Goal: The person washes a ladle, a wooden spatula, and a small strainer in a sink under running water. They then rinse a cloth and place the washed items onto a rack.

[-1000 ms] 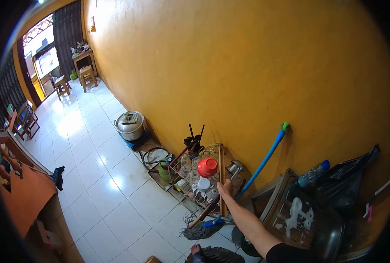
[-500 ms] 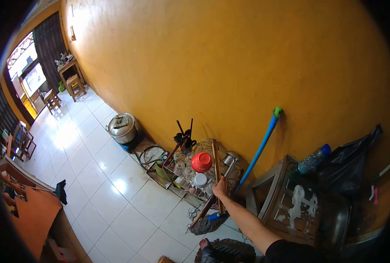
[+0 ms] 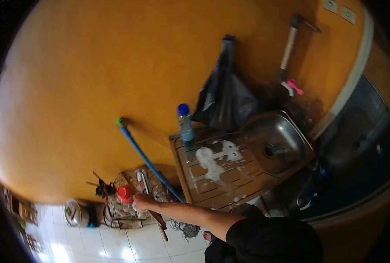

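My right hand (image 3: 143, 202) reaches left over the dish rack, its fingers closed round a wooden stick (image 3: 163, 232) whose lower end shows below the wrist. Just left of the fingers a red bowl (image 3: 124, 194) sits among glassware, and a white round item (image 3: 138, 206) is partly covered by the hand. Beneath the forearm the grey mop strings (image 3: 186, 229) lie on the floor. A blue pole (image 3: 144, 158) with a green end leans on the wall beside the rack. My left hand is out of view.
A metal sink (image 3: 276, 147) with a foamy drainboard (image 3: 230, 182) stands at the right. On it is a blue-capped bottle (image 3: 185, 125); a black bag (image 3: 230, 98) hangs behind. A lidded pot (image 3: 75, 214) stands at lower left. A bare foot (image 3: 207, 236) shows below.
The view has swung right, bringing the whole sink into sight and shifting the rack to the lower left. My right hand remains closed on the stick, whose lower end now hangs nearer my wrist.
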Action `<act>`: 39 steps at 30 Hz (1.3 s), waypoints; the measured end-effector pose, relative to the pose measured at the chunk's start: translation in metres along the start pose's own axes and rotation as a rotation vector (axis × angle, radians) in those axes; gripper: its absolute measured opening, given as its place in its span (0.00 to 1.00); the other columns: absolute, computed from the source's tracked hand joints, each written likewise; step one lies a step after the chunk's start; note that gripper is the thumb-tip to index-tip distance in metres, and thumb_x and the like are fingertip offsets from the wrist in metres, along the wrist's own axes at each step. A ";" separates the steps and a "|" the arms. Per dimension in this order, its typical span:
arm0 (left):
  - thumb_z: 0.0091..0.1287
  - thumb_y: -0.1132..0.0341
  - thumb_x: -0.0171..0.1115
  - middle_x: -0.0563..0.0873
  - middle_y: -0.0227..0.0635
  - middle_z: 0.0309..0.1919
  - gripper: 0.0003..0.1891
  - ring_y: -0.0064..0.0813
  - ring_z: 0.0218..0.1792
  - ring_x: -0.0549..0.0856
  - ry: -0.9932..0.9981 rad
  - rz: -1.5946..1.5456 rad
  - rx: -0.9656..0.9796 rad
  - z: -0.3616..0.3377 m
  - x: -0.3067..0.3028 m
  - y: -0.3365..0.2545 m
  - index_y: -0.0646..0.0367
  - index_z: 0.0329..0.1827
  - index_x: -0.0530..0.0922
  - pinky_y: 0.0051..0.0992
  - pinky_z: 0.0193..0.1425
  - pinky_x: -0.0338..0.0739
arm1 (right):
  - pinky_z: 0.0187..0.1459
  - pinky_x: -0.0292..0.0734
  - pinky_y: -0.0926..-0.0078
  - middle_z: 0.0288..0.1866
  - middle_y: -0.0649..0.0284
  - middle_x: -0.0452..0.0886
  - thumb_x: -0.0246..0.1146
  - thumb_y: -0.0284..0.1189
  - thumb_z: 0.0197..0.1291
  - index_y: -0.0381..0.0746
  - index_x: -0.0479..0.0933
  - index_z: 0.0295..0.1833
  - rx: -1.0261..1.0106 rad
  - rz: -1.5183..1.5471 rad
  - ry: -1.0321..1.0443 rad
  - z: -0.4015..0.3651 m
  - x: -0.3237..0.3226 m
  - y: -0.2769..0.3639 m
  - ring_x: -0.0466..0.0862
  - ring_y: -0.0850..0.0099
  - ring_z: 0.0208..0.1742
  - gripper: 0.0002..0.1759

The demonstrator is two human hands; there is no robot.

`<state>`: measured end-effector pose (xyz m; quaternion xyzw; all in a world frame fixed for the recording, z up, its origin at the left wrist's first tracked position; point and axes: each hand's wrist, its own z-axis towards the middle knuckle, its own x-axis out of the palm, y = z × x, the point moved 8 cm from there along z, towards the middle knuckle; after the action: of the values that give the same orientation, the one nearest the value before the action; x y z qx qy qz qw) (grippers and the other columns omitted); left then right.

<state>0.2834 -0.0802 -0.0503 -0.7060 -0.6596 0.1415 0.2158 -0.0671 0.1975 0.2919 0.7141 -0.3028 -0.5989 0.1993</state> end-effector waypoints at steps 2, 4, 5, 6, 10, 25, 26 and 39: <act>0.53 0.60 0.52 0.77 0.36 0.27 0.15 0.29 0.26 0.77 0.011 -0.018 -0.003 0.015 0.003 -0.013 0.59 0.40 0.70 0.24 0.23 0.69 | 0.32 0.70 0.67 0.31 0.51 0.75 0.56 0.29 0.36 0.33 0.72 0.30 -0.177 0.100 -0.010 -0.021 -0.041 0.028 0.77 0.61 0.32 0.13; 0.53 0.60 0.51 0.77 0.37 0.28 0.15 0.30 0.27 0.77 0.017 -0.047 -0.015 0.028 0.009 -0.019 0.59 0.40 0.69 0.24 0.23 0.70 | 0.29 0.69 0.72 0.26 0.57 0.75 0.58 0.29 0.39 0.34 0.71 0.33 -0.372 0.269 0.019 -0.039 -0.070 0.034 0.76 0.66 0.27 0.13; 0.53 0.59 0.50 0.76 0.39 0.31 0.16 0.34 0.30 0.76 -0.064 0.029 0.071 0.029 0.005 -0.037 0.58 0.42 0.69 0.28 0.25 0.70 | 0.27 0.68 0.77 0.23 0.60 0.73 0.59 0.28 0.41 0.34 0.70 0.35 -0.513 0.378 -0.050 -0.061 -0.097 0.035 0.74 0.71 0.24 0.13; 0.53 0.60 0.52 0.76 0.38 0.29 0.15 0.32 0.27 0.76 -0.063 0.019 0.081 0.035 0.005 -0.053 0.58 0.41 0.69 0.27 0.23 0.69 | 0.26 0.67 0.81 0.20 0.63 0.71 0.59 0.26 0.42 0.34 0.70 0.36 -0.660 0.481 -0.118 -0.093 -0.132 0.033 0.72 0.75 0.22 0.13; 0.53 0.61 0.55 0.75 0.37 0.25 0.14 0.29 0.21 0.75 -0.053 -0.059 0.387 0.043 0.010 -0.109 0.59 0.39 0.69 0.20 0.16 0.66 | 0.27 0.67 0.85 0.23 0.68 0.71 0.58 0.26 0.45 0.34 0.69 0.40 -0.508 0.527 -0.227 -0.202 -0.249 -0.060 0.70 0.82 0.23 0.14; 0.54 0.62 0.53 0.76 0.40 0.26 0.15 0.31 0.22 0.76 0.029 0.279 0.373 -0.001 0.161 -0.085 0.60 0.41 0.68 0.24 0.18 0.69 | 0.34 0.69 0.65 0.30 0.54 0.75 0.53 0.27 0.46 0.43 0.72 0.41 0.078 -0.337 -0.976 -0.385 -0.562 -0.299 0.76 0.62 0.33 0.13; 0.54 0.62 0.53 0.76 0.39 0.26 0.15 0.31 0.22 0.76 0.038 0.303 0.396 -0.009 0.175 -0.089 0.60 0.41 0.68 0.24 0.18 0.69 | 0.34 0.69 0.64 0.28 0.53 0.74 0.52 0.28 0.47 0.43 0.72 0.41 0.075 -0.399 -0.952 -0.381 -0.566 -0.304 0.76 0.61 0.31 0.12; 0.54 0.61 0.52 0.76 0.39 0.26 0.15 0.28 0.22 0.76 0.085 0.435 0.610 -0.072 0.245 -0.064 0.60 0.41 0.69 0.23 0.18 0.69 | 0.27 0.69 0.69 0.22 0.57 0.76 0.58 0.30 0.42 0.38 0.74 0.29 -0.161 -0.257 -1.104 -0.414 -0.623 -0.339 0.76 0.65 0.26 0.07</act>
<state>0.2841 0.1567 0.0643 -0.7381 -0.4123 0.3444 0.4082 0.3405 0.8332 0.6147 0.3092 -0.2263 -0.9236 -0.0089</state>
